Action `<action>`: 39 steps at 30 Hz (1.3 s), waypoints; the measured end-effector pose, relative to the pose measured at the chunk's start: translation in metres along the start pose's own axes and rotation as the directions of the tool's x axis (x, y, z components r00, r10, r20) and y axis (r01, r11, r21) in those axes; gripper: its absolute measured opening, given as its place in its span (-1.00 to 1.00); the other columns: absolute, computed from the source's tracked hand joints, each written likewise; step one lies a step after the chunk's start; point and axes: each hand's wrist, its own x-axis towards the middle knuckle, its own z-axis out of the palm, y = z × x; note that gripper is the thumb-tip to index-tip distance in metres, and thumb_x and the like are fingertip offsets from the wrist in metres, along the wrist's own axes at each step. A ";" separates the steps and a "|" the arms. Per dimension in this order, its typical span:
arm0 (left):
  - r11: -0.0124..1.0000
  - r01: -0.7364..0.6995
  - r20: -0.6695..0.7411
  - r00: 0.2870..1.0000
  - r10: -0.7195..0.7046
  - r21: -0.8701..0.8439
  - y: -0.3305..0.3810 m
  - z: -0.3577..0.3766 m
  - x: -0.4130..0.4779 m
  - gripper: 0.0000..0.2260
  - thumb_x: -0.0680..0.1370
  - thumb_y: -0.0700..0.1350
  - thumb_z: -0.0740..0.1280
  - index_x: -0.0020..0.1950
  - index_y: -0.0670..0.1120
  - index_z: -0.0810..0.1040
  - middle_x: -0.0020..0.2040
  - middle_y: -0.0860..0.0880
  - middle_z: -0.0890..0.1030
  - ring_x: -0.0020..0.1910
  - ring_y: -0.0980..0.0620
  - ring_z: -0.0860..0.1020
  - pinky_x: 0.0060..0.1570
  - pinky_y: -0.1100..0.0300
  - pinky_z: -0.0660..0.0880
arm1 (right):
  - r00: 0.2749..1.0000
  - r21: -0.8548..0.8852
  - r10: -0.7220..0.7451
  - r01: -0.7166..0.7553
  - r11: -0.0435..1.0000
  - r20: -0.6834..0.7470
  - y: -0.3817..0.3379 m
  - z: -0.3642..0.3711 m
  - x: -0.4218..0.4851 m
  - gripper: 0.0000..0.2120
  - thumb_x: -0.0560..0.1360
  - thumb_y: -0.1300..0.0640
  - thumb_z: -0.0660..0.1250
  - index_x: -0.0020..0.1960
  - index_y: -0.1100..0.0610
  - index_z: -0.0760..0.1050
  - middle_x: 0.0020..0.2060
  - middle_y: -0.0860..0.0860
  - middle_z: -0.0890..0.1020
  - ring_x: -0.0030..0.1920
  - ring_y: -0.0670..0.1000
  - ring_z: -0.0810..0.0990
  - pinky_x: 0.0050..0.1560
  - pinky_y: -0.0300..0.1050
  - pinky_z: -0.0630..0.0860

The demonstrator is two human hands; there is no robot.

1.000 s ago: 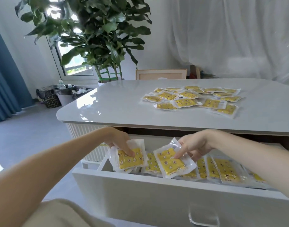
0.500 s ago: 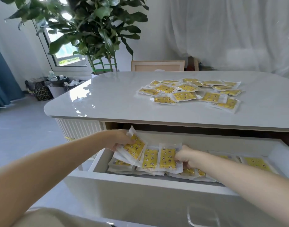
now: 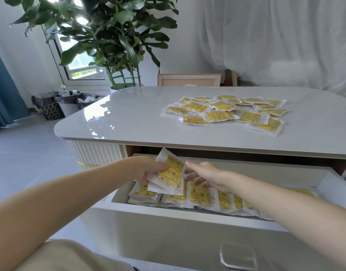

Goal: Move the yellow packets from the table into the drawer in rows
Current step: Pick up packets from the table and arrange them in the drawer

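Several yellow packets in clear wrap [image 3: 219, 115] lie scattered on the white table [image 3: 129, 122]. Below it the white drawer [image 3: 168, 227] is pulled out, with a row of yellow packets [image 3: 199, 195] along its front. My left hand [image 3: 146, 169] holds a small stack of packets [image 3: 171, 172] tilted up above the drawer's left end. My right hand [image 3: 203, 174] reaches to the stack's right edge, its fingers spread and touching the wrap; whether it grips is unclear.
A large potted plant [image 3: 113, 42] stands behind the table's left corner. Bins with bags [image 3: 68, 103] sit on the floor at the left. A framed panel [image 3: 188, 80] leans behind the table. The drawer handle [image 3: 237, 256] is low on the front.
My right hand has left the packet it laid in the row and moved up and left to the stack. My left hand has raised its stack higher over the drawer.
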 end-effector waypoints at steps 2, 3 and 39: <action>1.000 -0.010 -0.019 1.000 0.009 -0.028 0.000 0.005 -0.001 -0.68 0.51 -0.02 0.38 0.20 -0.14 0.52 0.07 -0.11 0.67 0.07 -0.08 0.63 0.20 -0.04 0.51 | 0.999 0.065 0.015 -0.013 0.998 -0.034 -0.003 0.003 0.004 -0.56 0.53 -0.21 0.22 0.16 0.12 0.54 -0.05 -0.03 0.65 -0.15 -0.04 0.49 -0.21 -0.20 0.42; 0.999 -0.019 -0.026 0.999 0.018 -0.041 0.000 0.007 -0.001 -0.68 0.51 -0.01 0.39 0.19 -0.14 0.52 0.07 -0.11 0.67 0.07 -0.07 0.63 0.19 -0.03 0.52 | 0.998 0.096 0.031 -0.025 0.995 -0.061 -0.004 0.005 0.005 -0.54 0.50 -0.21 0.28 0.18 0.13 0.54 -0.03 -0.02 0.64 -0.13 -0.04 0.51 -0.22 -0.20 0.43; 0.380 -0.080 -0.028 0.962 0.271 0.922 -0.031 -0.008 0.013 -0.40 0.47 -0.12 0.33 0.49 0.00 0.23 0.50 -0.18 -0.10 0.49 -0.27 -0.09 0.41 -0.04 0.17 | 0.981 -0.021 0.192 -0.192 0.981 -0.029 -0.011 0.029 0.025 -0.62 0.57 0.32 0.22 0.37 0.26 0.27 0.25 0.20 0.48 0.17 0.12 0.57 0.18 0.04 0.56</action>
